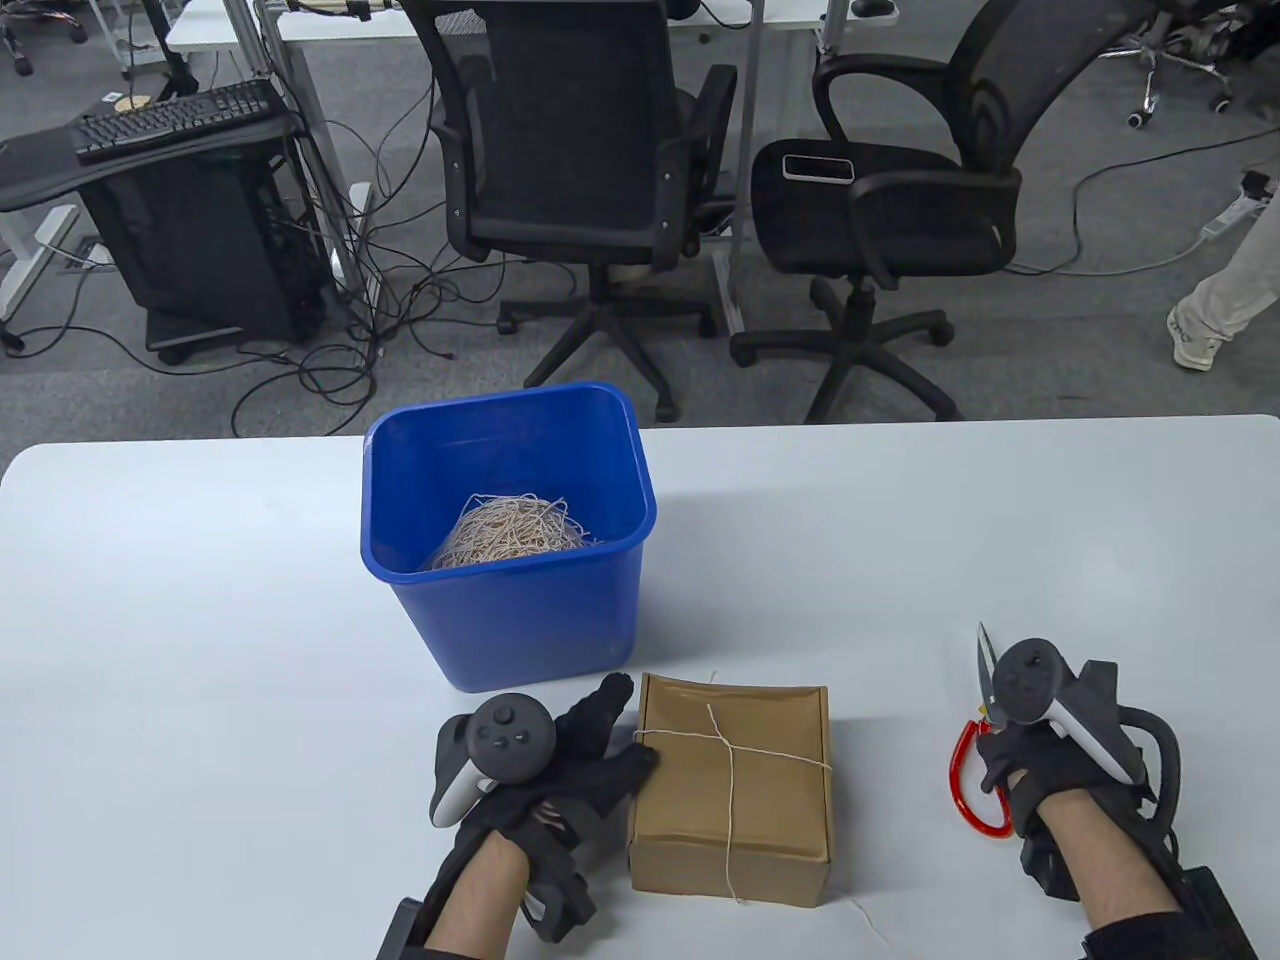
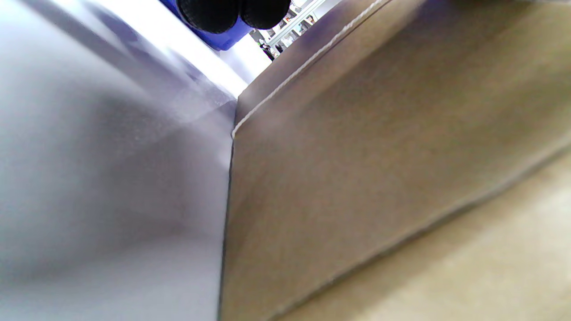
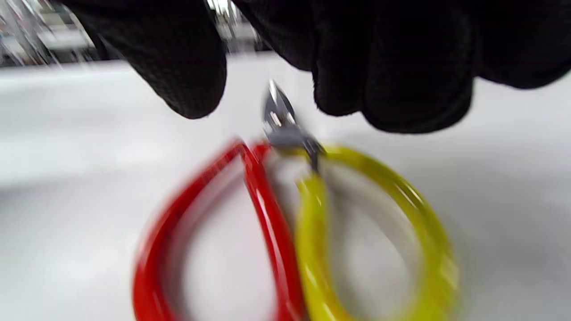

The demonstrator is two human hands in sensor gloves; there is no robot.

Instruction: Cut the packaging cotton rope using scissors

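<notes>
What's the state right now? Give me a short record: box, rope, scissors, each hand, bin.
box: brown cardboard box on the white table
rope: thin cotton rope tied crosswise over the box, uncut
scissors: scissors with red and yellow handles, right of the box
left hand: left hand rests against the box's left side
right hand: right hand over the scissors; grip unclear
bin: blue bin behind the box, rope scraps inside

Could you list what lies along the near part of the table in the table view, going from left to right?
Left hand → brown box tied with cotton rope → scissors with a red handle → right hand over them. The blue bin sits farther back, above the left hand and box.
</notes>
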